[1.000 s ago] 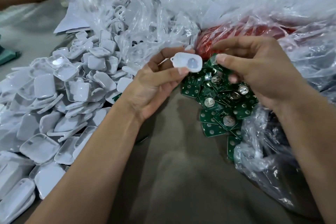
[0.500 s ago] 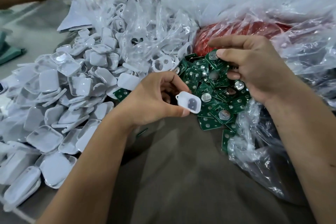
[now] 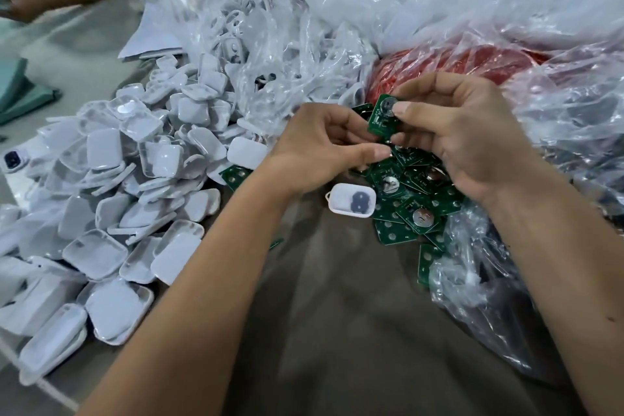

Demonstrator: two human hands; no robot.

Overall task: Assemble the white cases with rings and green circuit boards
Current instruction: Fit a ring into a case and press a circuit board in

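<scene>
From the head view, our right hand (image 3: pixel 472 142) pinches a green circuit board (image 3: pixel 383 115) above the board pile (image 3: pixel 415 199), tilted so we can read its orientation. Our left hand (image 3: pixel 324 152), fingers curled, touches the board's edge. The white case (image 3: pixel 351 201) lies open-side up on the table (image 3: pixel 337 331), ready for it.

Cases pile (image 3: pixel 111 186) lies left, boards (image 3: pixel 412 199) right, bags (image 3: pixel 439 10) behind.
</scene>
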